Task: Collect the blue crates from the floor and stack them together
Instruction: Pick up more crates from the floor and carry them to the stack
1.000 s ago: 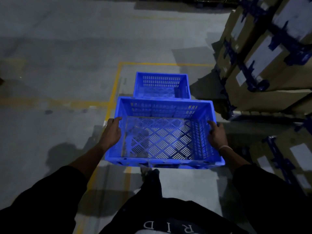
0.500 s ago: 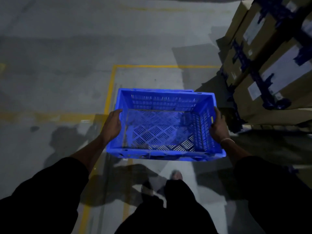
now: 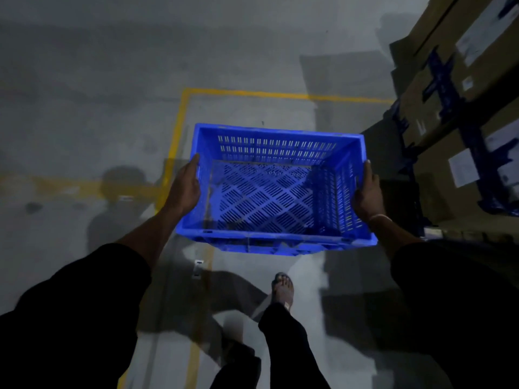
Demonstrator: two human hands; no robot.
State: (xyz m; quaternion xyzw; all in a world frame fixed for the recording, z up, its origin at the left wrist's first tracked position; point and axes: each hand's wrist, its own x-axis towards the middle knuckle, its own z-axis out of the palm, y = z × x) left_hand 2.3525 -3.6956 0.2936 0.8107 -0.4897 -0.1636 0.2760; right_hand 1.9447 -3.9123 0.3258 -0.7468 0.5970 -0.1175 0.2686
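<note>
A person's left hand (image 3: pixel 185 189) and right hand (image 3: pixel 366 193) grip an empty blue crate (image 3: pixel 273 189) by its sides, above the floor (image 3: pixel 98 80).

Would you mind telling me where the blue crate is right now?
In the head view the crate is centre frame, carried between the left hand and right hand, boxes to its right.

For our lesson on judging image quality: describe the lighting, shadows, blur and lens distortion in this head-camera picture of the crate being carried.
Head view: dim overall, the blue crate the brightest thing; several overlapping shadows of the person fall on the floor, suggesting more than one light; the cardboard boxes at right are smeared by motion blur and lean from wide-angle distortion; left hand and right hand stay fairly sharp.
</note>
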